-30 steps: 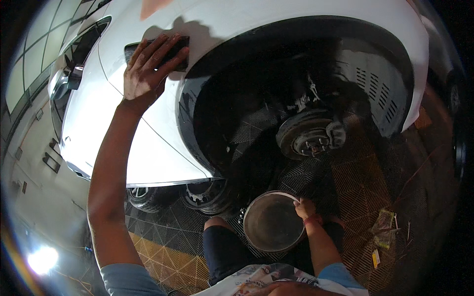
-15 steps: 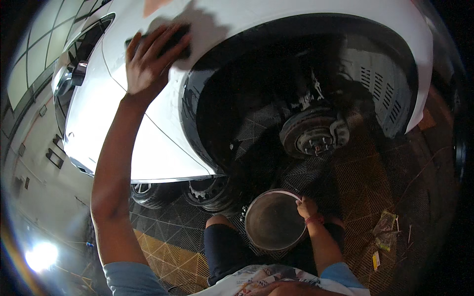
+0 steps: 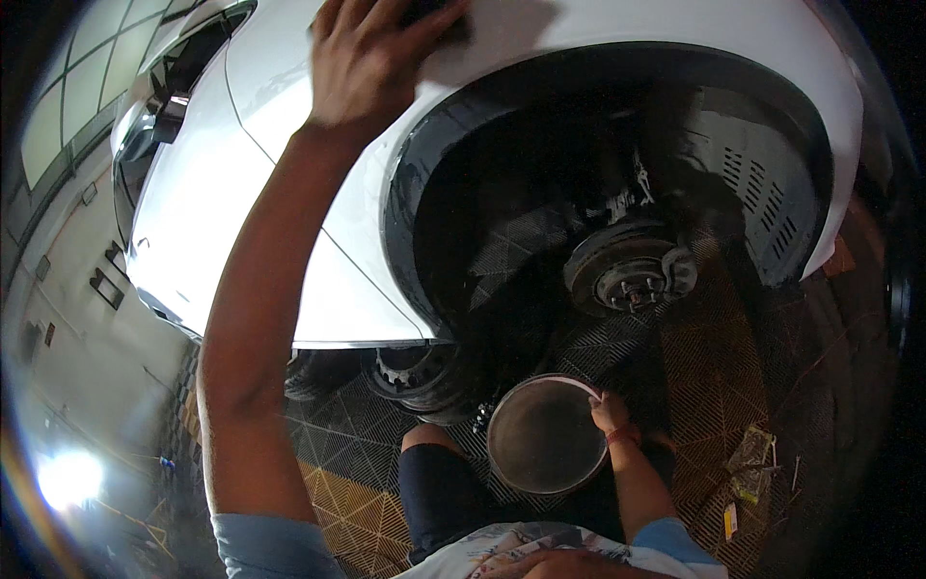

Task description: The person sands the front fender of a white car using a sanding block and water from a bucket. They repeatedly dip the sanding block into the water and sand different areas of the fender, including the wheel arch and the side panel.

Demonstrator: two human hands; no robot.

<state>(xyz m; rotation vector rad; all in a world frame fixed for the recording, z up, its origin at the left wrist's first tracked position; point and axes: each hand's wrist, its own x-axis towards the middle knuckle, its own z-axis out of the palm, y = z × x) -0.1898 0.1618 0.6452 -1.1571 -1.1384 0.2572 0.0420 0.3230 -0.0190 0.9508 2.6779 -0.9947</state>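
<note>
One dark block (image 3: pixel 424 10) is being held by your left hand (image 3: pixel 362 75), fingers parted, against the white car (image 3: pixel 352 289); your right hand (image 3: pixel 608 412) is clamping a basin (image 3: pixel 546 439) rim.

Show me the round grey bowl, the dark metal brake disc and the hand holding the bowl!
Round grey bowl (image 3: pixel 547 436): head view, middle of its inside.
Dark metal brake disc (image 3: pixel 617 274): head view, its raised centre.
Right hand (image 3: pixel 609 412): head view, back of the hand.

Shirt, one: white front (image 3: pixel 482 548) with dark print; short sleeves, left (image 3: pixel 275 547) and right (image 3: pixel 673 540), plain grey-blue. Shorts (image 3: pixel 446 494), one pair: dark, ending above the knee. Wristband (image 3: pixel 625 435), one: red, narrow, on the right wrist. Left hand (image 3: pixel 365 79), right hand (image 3: pixel 607 413): bare.
</note>
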